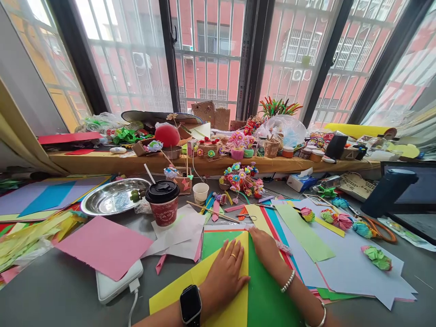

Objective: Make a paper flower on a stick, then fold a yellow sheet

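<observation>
Yellow paper (190, 290), with a straight right edge and a pointed top, lies over green paper (265, 290) on the grey table. My left hand (226, 272) rests flat on the yellow paper, fingers stretched out and pointing up towards its top. At the top corner of the yellow paper, my right hand (265, 247) touches the edge with its fingers bent together; whether they pinch the paper is hard to tell. The green paper shows to the right of the yellow edge and at the upper left.
A lidded red cup (163, 209), a steel plate (102, 197) and pink paper (105, 247) over a white power bank (119, 284) are at left. White sheets (361, 272) with crumpled paper flowers (376, 258) lie at right. Scissors (250, 218) are behind.
</observation>
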Motion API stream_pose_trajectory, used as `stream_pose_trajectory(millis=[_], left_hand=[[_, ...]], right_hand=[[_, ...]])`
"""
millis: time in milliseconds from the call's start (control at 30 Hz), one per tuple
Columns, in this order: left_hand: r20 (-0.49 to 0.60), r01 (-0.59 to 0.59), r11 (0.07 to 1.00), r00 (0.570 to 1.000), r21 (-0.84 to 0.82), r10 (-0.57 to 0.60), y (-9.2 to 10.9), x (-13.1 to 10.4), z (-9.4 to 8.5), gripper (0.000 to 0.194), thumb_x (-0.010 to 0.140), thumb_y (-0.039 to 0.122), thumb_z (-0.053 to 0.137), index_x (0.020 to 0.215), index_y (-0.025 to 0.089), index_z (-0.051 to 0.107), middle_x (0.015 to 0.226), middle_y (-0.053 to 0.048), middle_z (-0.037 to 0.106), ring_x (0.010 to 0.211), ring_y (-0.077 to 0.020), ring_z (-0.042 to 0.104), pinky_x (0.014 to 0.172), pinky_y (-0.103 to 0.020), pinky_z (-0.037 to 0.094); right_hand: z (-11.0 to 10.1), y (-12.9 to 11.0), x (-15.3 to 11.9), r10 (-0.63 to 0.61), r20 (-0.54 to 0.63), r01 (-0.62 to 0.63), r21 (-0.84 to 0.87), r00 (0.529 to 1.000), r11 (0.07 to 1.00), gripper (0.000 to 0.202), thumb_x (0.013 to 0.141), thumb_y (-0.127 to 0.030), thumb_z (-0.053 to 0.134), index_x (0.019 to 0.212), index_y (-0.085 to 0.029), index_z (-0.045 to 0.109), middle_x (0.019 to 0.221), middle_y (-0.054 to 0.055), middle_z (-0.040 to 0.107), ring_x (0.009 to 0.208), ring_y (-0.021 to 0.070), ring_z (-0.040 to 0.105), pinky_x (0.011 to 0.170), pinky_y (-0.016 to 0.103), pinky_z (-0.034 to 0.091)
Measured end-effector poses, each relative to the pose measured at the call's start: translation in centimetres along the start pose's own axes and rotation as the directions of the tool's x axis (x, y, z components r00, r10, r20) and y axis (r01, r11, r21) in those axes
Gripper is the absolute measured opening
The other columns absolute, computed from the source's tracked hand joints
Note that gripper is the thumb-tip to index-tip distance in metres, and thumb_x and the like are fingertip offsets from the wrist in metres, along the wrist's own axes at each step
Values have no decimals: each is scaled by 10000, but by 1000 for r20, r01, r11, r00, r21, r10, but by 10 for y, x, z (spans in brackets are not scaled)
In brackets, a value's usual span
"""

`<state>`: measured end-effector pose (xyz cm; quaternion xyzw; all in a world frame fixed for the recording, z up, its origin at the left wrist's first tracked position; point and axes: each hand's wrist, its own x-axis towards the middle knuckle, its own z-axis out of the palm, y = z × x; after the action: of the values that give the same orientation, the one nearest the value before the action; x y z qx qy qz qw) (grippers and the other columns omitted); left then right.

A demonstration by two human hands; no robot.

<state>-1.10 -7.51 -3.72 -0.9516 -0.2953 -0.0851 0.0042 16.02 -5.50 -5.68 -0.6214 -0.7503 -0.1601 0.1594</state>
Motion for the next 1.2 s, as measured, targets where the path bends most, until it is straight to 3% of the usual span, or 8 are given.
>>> stream_pose_trajectory(millis=[100,167,367,467,567,733,933,1200], left_hand=[[13,-141,988,990,-69,143,-5,5,1,614,841,506,252,1301,100,275,1351,-131,306,1247,-242,254,1020,-389,222],[3,-157,983,987,-100,158,-6,6,4,607,846,497,245,1315,112,241,1366,-120,276,1252,-234,243,1022,-383,222],[-11,116,992,993,-57,-117,2,25,12,577,848,458,287,1254,53,353,1319,-180,340,1215,-287,309,978,-454,274],[-19,191,981,981,-37,-192,3,39,11,519,853,396,321,1216,35,400,1265,-200,416,1179,-307,360,963,-487,276],[-9,159,986,987,-50,-160,-6,42,9,440,868,275,302,1239,47,366,1270,-176,422,1177,-265,376,972,-434,290],[15,81,992,997,-102,-80,-24,36,9,431,864,272,287,1256,102,343,1331,-113,353,1235,-206,287,1017,-376,241],[12,133,985,991,-113,-132,-24,49,12,423,859,207,266,1237,37,349,1304,-185,367,1213,-246,323,996,-424,267],[2,32,987,999,-155,-32,-29,43,5,448,827,271,363,1240,97,342,1300,-144,392,1208,-222,337,1009,-394,267]], right_hand=[[-8,5,3,10,-7,-10,29,1000,1000,337,718,36,425,927,-142,622,827,80,680,759,184,637,657,253,511],[-12,8,5,24,-23,-23,52,999,998,309,726,27,438,893,-151,628,783,69,680,725,179,637,620,242,506],[-32,16,8,135,-117,-109,205,984,973,273,816,-90,384,994,-140,584,948,97,654,844,185,617,694,266,481],[-47,15,8,188,-109,-145,314,976,938,262,853,-206,358,964,-152,589,910,80,662,783,168,627,652,240,474],[-54,14,7,217,-29,-187,407,976,894,244,844,-277,378,854,-170,597,685,24,664,574,126,612,528,197,449],[-42,11,4,259,106,-279,456,960,845,174,759,-280,470,688,-170,584,442,-33,545,411,117,516,391,196,336],[-32,5,8,257,165,-305,491,952,816,182,778,-276,431,747,-154,562,483,-21,565,430,117,518,393,193,330],[-56,23,21,151,95,-177,417,984,891,219,830,-267,382,947,-144,520,617,4,605,567,138,577,532,214,401]])
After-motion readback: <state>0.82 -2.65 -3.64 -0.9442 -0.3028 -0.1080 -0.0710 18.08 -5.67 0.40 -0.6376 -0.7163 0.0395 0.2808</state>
